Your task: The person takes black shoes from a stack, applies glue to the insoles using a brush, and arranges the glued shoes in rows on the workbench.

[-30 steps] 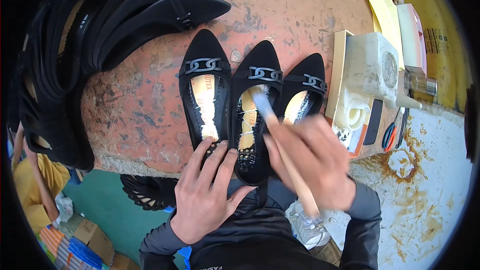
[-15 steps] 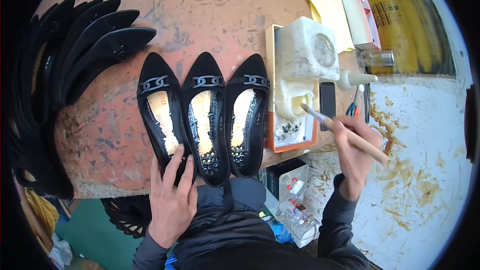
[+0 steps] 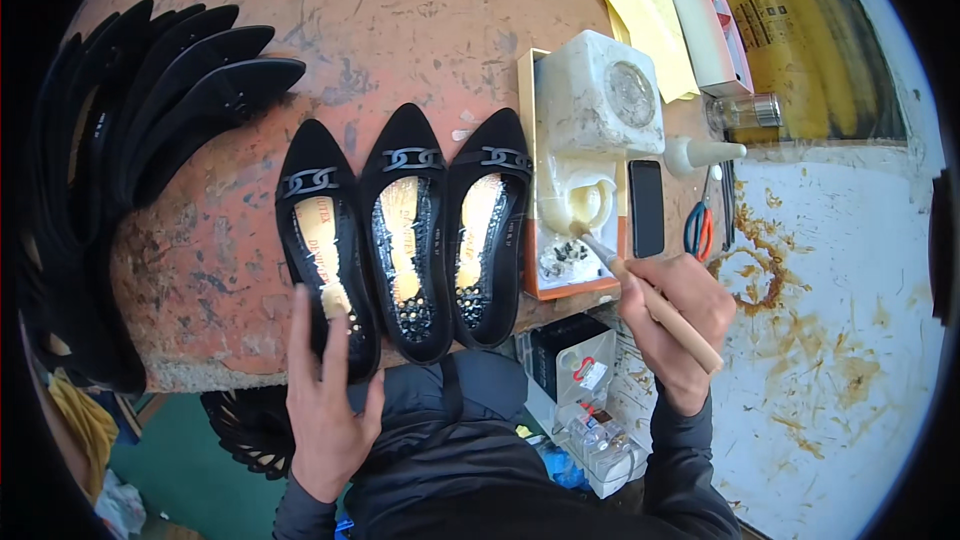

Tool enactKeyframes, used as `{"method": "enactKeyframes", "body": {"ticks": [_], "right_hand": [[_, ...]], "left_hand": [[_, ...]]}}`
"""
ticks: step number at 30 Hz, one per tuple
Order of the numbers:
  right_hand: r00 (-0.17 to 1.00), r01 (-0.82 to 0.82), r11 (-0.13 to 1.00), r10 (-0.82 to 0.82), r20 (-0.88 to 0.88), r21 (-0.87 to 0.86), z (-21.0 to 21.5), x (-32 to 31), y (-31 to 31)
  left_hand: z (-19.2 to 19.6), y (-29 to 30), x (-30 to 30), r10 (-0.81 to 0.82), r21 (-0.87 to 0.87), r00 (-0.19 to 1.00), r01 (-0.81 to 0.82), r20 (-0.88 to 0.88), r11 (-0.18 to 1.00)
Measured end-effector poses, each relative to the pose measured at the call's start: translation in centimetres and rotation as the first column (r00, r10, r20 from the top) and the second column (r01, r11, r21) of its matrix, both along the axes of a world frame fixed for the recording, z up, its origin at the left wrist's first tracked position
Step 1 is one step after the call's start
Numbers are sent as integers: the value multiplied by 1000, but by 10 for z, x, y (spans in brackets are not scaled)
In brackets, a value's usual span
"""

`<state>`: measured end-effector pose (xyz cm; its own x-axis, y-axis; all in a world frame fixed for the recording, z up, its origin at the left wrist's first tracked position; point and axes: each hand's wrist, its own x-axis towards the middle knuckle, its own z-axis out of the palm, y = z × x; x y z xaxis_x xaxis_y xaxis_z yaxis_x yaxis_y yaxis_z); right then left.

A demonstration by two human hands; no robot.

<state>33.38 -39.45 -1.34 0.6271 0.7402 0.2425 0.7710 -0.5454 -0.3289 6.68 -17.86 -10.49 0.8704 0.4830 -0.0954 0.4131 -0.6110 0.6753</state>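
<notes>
Three black pointed flats with chain trims stand in a row on the worktable: a left shoe (image 3: 318,155), a middle shoe (image 3: 405,132) and a right shoe (image 3: 488,135). Their gold insole areas look wet or glossy. My left hand (image 3: 332,425) is open, fingers spread, at the heel of the left shoe; I cannot tell if the fingertips touch it. In my right hand (image 3: 688,312) is a brush (image 3: 690,342) with a wooden handle. Its tip is at the lower rim of a cup of cream-coloured paste (image 3: 590,202), inside a shallow box (image 3: 528,105).
A stack of black shoes (image 3: 215,55) fills the table's left side. A whitish plastic container (image 3: 590,90) stands in the box. Right of it lie a phone (image 3: 647,208), scissors (image 3: 699,230) and a nozzle bottle (image 3: 705,154). Yellow paper (image 3: 640,20) lies farther back.
My right hand has moved left and down, and the brush tip has shifted to the cup's lower edge. My left hand has slid back from the left shoe, uncovering its heel.
</notes>
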Motion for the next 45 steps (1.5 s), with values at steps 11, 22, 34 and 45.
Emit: {"method": "enactKeyframes", "body": {"ticks": [11,22,34,45], "right_hand": [[998,58,998,-58,-25,-24,9,1,2],[828,-192,912,349,-440,362,16,-19,92],[545,-636,761,562,-622,131,-34,-44,163],[752,-591,801,590,-295,97,-48,-32,172]], "left_hand": [[-6,10,-7,83,-103,996,-78,46,992],[-18,24,-14,133,-320,975,-70,179,945],[-28,27,-16,225,-423,948,-112,227,899],[-27,26,-13,193,-396,952,-86,239,914]]}}
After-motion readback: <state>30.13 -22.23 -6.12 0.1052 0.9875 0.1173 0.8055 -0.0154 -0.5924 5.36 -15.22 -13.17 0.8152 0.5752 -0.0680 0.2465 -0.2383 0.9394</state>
